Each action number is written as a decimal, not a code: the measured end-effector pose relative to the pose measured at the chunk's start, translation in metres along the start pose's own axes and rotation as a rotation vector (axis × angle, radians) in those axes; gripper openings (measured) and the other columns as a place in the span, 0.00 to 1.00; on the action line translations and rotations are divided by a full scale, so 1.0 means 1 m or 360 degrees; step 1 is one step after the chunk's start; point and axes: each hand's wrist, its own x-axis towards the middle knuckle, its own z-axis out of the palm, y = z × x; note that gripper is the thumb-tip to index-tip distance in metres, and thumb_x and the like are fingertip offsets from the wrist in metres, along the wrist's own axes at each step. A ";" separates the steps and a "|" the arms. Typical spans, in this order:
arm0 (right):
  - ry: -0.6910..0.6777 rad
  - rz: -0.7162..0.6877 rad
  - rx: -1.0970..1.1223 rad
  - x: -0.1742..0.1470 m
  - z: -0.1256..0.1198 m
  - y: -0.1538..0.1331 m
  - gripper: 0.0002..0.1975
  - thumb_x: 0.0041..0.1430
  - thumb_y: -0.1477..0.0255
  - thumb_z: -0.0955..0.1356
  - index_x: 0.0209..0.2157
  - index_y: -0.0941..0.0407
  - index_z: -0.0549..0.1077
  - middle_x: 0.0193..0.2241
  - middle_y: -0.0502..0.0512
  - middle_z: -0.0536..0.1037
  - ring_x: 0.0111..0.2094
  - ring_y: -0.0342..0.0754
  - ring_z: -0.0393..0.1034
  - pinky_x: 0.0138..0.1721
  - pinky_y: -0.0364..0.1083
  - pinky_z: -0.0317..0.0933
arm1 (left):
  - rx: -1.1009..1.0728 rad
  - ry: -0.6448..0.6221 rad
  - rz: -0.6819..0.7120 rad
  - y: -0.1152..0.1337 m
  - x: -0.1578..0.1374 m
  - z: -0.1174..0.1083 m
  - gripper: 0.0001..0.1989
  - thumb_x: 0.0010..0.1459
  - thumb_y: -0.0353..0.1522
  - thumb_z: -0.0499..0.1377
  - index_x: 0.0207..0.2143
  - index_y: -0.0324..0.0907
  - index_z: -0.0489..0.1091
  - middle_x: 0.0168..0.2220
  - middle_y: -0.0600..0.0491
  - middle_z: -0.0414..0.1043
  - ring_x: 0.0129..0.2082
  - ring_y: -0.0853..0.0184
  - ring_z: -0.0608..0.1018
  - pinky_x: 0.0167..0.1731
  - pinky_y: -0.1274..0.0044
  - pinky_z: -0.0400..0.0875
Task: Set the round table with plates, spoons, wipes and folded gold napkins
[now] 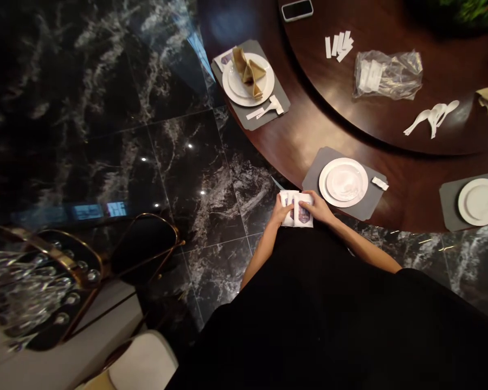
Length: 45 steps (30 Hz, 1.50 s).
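Note:
Close to my body, beside the table's edge, both hands hold a few flat white packets (303,218) with dark purple print. My left hand (282,210) grips them from the left, thumb on top. My right hand (318,207) pinches the right-hand packet, its thumb across the front. What is inside the packets cannot be seen. Just beyond my right hand lies a grey placemat (314,172) with two stacked white plates (344,182) and a small white rest (379,183) at its right.
The round wooden table (264,141) bears a setting with a folded gold napkin (249,75) and another plate setting (480,201). On its turntable are a plastic bag (388,75), white spoons (435,116), white strips (339,44) and a phone (297,10). Glasses (36,292) crowd a trolley at left.

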 end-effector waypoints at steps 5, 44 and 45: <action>-0.0045 0.0061 0.0040 0.028 -0.031 0.019 0.30 0.56 0.46 0.79 0.48 0.54 0.77 0.40 0.57 0.84 0.40 0.57 0.78 0.46 0.55 0.76 | 0.0128 0.0437 0.0092 0.003 -0.008 -0.010 0.41 0.43 0.37 0.83 0.57 0.48 0.68 0.50 0.49 0.82 0.50 0.55 0.86 0.55 0.63 0.82; -0.0332 -0.0475 -0.1738 0.173 -0.036 0.107 0.56 0.69 0.42 0.71 0.79 0.70 0.57 0.78 0.96 0.51 0.78 0.85 0.47 0.72 0.84 0.44 | -0.0795 0.1494 -0.0043 -0.073 -0.161 0.082 0.33 0.56 0.30 0.74 0.61 0.49 0.65 0.54 0.44 0.84 0.54 0.50 0.86 0.52 0.63 0.83; -0.0302 -0.0476 -0.1705 0.169 -0.038 0.101 0.56 0.69 0.42 0.71 0.79 0.71 0.57 0.77 0.97 0.51 0.78 0.85 0.47 0.71 0.84 0.45 | -0.0797 0.1478 -0.0025 -0.077 -0.165 0.083 0.34 0.57 0.31 0.74 0.61 0.49 0.64 0.55 0.43 0.84 0.54 0.50 0.87 0.52 0.62 0.83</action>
